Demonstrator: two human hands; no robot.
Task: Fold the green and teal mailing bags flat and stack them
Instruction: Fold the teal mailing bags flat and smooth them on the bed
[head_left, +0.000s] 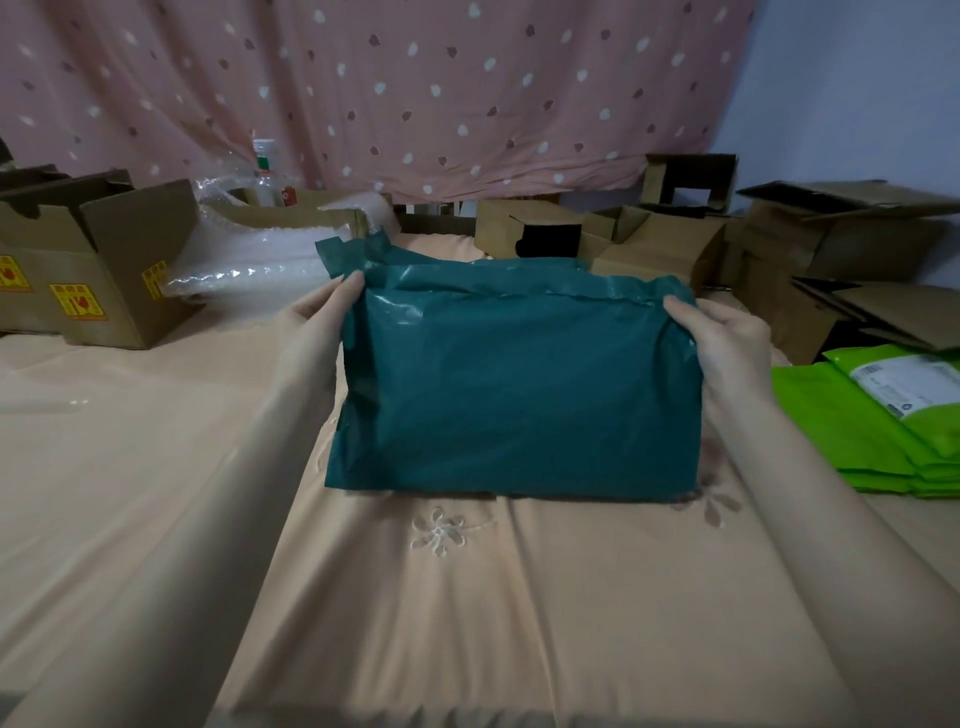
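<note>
1. Hands first: the left hand (317, 332) grips the upper left edge of a folded teal mailing bag (514, 384), fingers curled round the side, and the right hand (722, 343) grips the upper right edge the same way.
2. That teal bag sits mid-frame over a peach bedsheet (156, 493), its lower edge down near the sheet, just above an embroidered flower (439, 530). Can't tell if it's fully resting or held slightly up.
3. More teal bags (395, 260) lie right behind it, edges poking out at the top left, a bit crumpled.
4. Off to the right, near the frame edge, there's a stack of bright green mailing bags (857, 447), folded flat, the top one carrying a white shipping label (904, 384).
5. Cardboard boxes (114, 260) line the back on both sides, with bubble wrap (249, 265) between the left boxes and the teal pile.
6. A pink spotted curtain (415, 93) hangs behind everything.
</note>
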